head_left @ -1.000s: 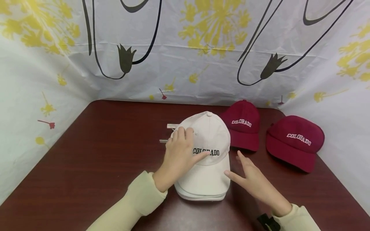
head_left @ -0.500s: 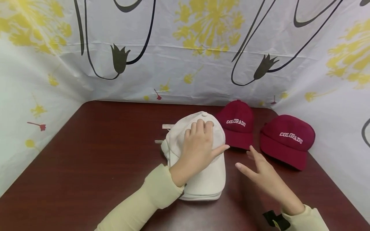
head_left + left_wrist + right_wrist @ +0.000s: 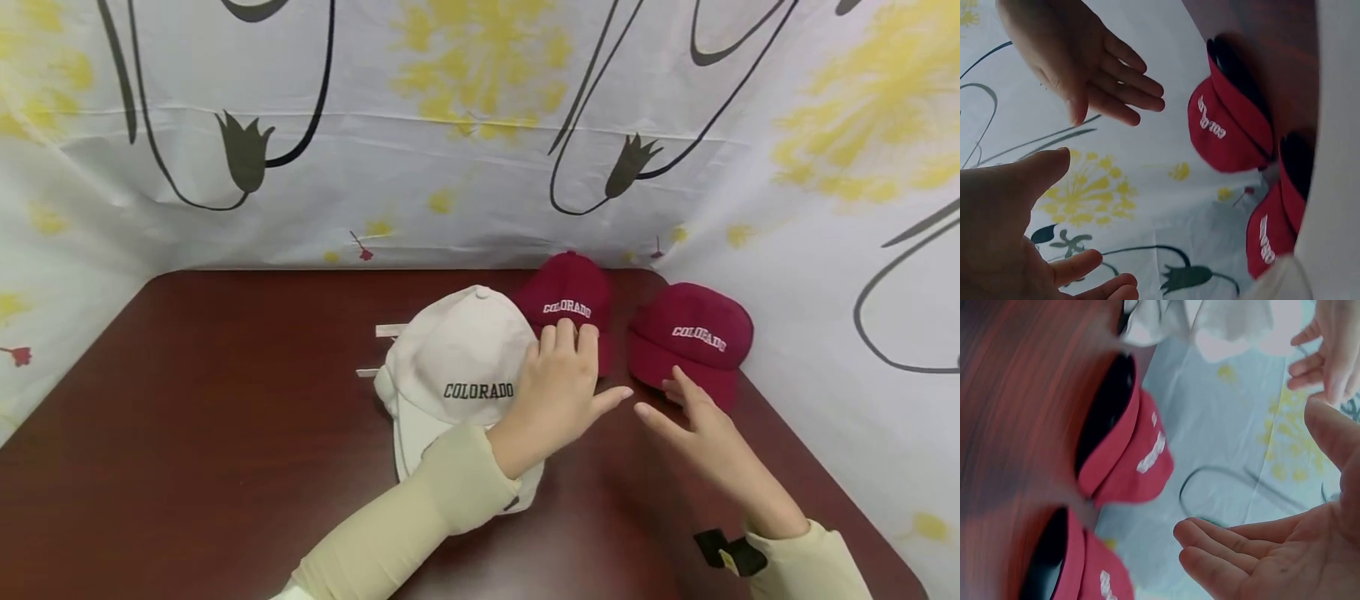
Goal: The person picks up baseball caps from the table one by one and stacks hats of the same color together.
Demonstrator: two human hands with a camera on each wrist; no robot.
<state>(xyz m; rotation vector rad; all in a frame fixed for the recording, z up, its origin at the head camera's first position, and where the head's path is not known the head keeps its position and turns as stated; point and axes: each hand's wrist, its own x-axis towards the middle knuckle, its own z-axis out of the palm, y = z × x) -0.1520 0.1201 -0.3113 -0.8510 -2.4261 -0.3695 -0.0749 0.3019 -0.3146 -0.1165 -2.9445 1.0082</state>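
Observation:
A stack of white caps [image 3: 465, 350] stands mid-table, the top one lettered COLORADO in black. My left hand [image 3: 558, 392] hovers at the stack's right side with nothing in its grasp, its sleeve crossing over the brims. In the head view its fingertips overlap a dark red cap [image 3: 566, 287] lettered in white behind. My right hand [image 3: 712, 442], fingers spread and holding nothing, is in front of a second red cap [image 3: 693, 329] at the right. Both palms show in the wrist views, where the thumbs point toward each other.
The dark wooden table [image 3: 225, 375] extends left of the caps. White straps [image 3: 388, 331] jut from the stack's left side. A white patterned sheet [image 3: 450, 167] hangs behind and beside the table. A black strap [image 3: 727, 552] is at my right wrist.
My left hand has passed rightward across the front of the top white cap, uncovering its lettering. My right hand stays near the red caps. The head view has turned right.

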